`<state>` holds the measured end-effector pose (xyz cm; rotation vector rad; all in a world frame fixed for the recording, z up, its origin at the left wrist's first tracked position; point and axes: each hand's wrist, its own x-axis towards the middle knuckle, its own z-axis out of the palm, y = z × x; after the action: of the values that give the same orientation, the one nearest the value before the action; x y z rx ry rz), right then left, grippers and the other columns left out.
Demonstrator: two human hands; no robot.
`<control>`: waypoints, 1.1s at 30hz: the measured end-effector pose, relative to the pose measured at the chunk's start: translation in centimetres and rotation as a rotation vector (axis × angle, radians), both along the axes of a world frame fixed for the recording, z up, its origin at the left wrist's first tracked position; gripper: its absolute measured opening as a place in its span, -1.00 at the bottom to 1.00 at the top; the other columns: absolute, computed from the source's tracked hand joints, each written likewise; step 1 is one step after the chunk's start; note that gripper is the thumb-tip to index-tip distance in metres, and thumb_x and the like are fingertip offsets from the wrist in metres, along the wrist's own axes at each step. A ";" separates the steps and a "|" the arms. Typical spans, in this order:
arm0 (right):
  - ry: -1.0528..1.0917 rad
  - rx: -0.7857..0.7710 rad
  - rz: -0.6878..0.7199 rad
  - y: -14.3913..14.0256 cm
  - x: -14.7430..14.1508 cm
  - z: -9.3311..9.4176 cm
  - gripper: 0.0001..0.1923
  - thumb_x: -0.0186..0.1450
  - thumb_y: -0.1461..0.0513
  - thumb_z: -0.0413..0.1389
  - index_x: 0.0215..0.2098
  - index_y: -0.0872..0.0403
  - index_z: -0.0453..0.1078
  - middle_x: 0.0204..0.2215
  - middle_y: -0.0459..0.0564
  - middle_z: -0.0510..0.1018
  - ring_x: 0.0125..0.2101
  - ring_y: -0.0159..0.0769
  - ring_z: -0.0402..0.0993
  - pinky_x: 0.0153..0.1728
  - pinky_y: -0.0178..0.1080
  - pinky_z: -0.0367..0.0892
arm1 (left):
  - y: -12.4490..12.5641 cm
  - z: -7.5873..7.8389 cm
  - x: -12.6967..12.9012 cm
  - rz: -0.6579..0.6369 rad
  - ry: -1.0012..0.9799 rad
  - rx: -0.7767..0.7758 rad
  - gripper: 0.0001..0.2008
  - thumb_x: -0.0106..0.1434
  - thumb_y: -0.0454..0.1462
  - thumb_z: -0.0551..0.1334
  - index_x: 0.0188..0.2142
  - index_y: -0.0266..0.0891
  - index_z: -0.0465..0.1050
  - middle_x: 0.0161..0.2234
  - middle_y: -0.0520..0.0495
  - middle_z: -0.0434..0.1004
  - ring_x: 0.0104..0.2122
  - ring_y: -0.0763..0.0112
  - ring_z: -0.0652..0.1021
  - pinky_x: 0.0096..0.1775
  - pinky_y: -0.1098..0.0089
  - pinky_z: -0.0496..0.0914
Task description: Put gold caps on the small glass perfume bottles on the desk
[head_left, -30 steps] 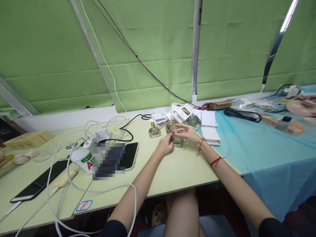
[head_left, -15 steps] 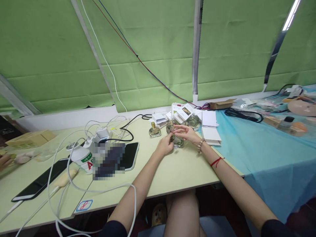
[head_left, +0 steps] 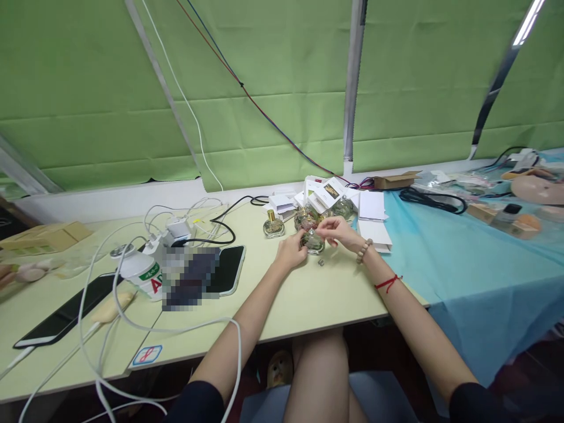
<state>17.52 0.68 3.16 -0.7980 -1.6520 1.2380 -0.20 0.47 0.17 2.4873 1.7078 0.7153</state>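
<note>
Both my hands meet on a small glass bottle near the far edge of the surface.

My left hand pinches the glass bottle from its left side; my right hand curls over its top, fingertips pressed together there. A small cap lies on the surface just beside the bottle, toward me. Another bottle stands near my left hand, further back.

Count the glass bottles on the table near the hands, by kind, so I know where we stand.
Bottle held between left hand and right hand: 1
Gold-capped bottle standing alone: 1
Bottles by the white cards: 2
Total: 4
</note>
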 end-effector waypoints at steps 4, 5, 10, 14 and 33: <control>-0.357 -0.075 0.263 -0.5 0.7 0.2 -0.61 -0.04 0.05 0.27 -0.33 0.13 0.52 -0.58 -0.06 0.53 -0.65 -0.47 0.39 -0.65 -0.43 0.26 | 0.1 0.0 -0.1 0.106 -0.022 0.031 -0.64 0.08 -0.29 0.10 -0.10 -0.16 0.41 -0.37 -0.08 0.55 -0.32 0.19 0.51 -0.32 0.35 0.26; -0.432 -0.100 0.272 -0.4 0.9 0.1 -0.60 -0.05 0.04 0.27 -0.32 0.12 0.53 -0.58 -0.07 0.53 -0.63 -0.46 0.40 -0.63 -0.43 0.28 | 0.2 -0.1 -0.2 0.135 -0.030 0.039 -0.65 0.09 -0.29 0.09 -0.12 -0.17 0.42 -0.37 -0.09 0.55 -0.32 0.19 0.51 -0.32 0.35 0.26; -0.654 -0.190 0.279 0.3 1.4 -1.0 -0.51 -0.17 0.03 0.33 -0.28 0.07 0.52 -0.58 -0.14 0.51 -0.66 -0.55 0.29 -0.67 -0.47 0.24 | 0.2 -0.1 -0.4 0.220 -0.076 0.068 -0.69 0.13 -0.30 0.01 -0.21 -0.15 0.48 -0.33 -0.05 0.56 -0.28 0.26 0.50 -0.33 0.38 0.23; -0.651 -0.215 0.260 0.8 1.6 -1.8 -0.51 -0.18 0.05 0.34 -0.30 0.07 0.52 -0.57 -0.15 0.49 -0.63 -0.55 0.30 -0.62 -0.47 0.30 | 0.2 0.0 -0.4 0.247 -0.103 0.070 -0.68 0.13 -0.32 -0.01 -0.26 -0.13 0.50 -0.36 -0.02 0.57 -0.30 0.30 0.50 -0.36 0.40 0.20; -0.117 0.241 -0.411 3.4 1.1 -3.1 -0.79 -0.03 0.22 0.27 -0.39 0.11 0.51 -0.40 0.05 0.59 -0.40 -0.26 0.52 -0.32 -0.21 0.44 | 0.9 -0.5 -0.5 0.042 -0.175 0.057 -0.65 0.12 -0.38 -0.04 -0.29 -0.18 0.50 -0.45 -0.02 0.55 -0.42 0.34 0.48 -0.35 0.42 0.25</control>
<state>18.61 4.09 0.06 -1.0102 -1.5896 0.7043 -0.70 1.42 -0.31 2.3500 1.7042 0.9677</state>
